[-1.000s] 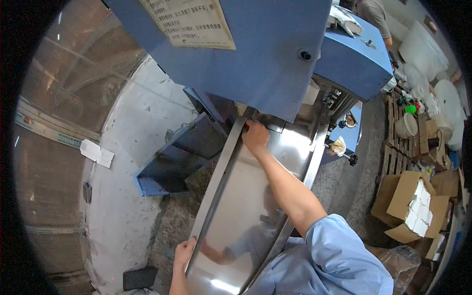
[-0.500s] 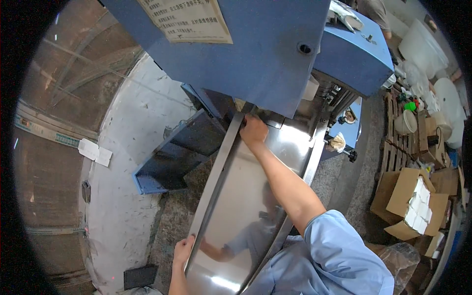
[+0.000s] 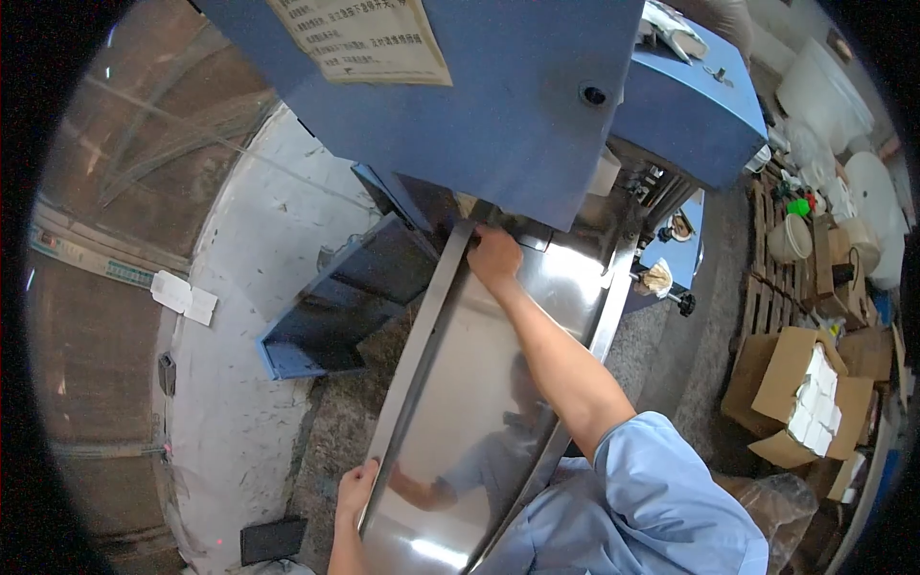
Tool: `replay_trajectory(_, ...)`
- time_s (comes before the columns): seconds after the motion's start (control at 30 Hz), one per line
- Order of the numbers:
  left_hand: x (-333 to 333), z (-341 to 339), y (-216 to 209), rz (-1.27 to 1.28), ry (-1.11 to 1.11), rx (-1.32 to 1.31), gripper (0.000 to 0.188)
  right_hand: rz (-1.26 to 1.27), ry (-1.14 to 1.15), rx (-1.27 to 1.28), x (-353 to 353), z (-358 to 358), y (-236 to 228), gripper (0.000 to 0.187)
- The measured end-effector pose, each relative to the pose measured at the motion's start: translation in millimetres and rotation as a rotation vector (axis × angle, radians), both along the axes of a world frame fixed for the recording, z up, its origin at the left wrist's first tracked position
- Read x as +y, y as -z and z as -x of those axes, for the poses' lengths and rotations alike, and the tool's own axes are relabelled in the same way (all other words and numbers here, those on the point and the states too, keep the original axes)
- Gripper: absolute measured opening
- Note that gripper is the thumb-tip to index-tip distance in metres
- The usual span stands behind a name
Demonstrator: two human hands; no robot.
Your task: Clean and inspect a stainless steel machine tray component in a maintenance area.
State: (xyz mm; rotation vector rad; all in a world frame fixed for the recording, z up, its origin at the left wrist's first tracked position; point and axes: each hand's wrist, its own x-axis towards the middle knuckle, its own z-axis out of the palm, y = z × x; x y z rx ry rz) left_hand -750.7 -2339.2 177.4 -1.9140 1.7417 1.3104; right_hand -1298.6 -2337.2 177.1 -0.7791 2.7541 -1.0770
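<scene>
A long, shiny stainless steel chute [image 3: 450, 393] with raised side rims stretches in front of me, its far end under a blue machine housing [image 3: 479, 105]. On its left rim, close to my body, my left hand [image 3: 356, 491] is closed around the edge. My right hand [image 3: 495, 257] is closed at the far end, against the inside of the same rim, just below the housing. Its fingertips are hidden, so I cannot make out whether it grips the rim or some small thing.
An angled blue metal panel [image 3: 345, 302] juts out left of the chute. Black knobs [image 3: 686, 304] stick out on its right. Further right are a wooden pallet [image 3: 767, 259], an open cardboard box [image 3: 767, 388] with white packets, and a white bucket [image 3: 792, 238]. A person [image 3: 724, 17] is at the top.
Both my hands keep their places on the chute. In the background at the top, the other person has shifted slightly.
</scene>
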Motion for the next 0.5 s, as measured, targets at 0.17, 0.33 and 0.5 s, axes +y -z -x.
replay_trajectory(0.17,2,16,-14,-0.005,0.005,-0.029,0.061,-0.072,0.001,0.009,-1,-1,0,0.026)
replay_trajectory(0.33,2,12,-9,0.027,-0.006,-0.036,0.060,-0.003,0.031,-0.012,-2,-5,-6,0.026)
replay_trajectory(0.5,0,6,-2,-0.003,0.005,-0.002,0.061,-0.020,0.031,-0.035,3,-2,-4,0.022)
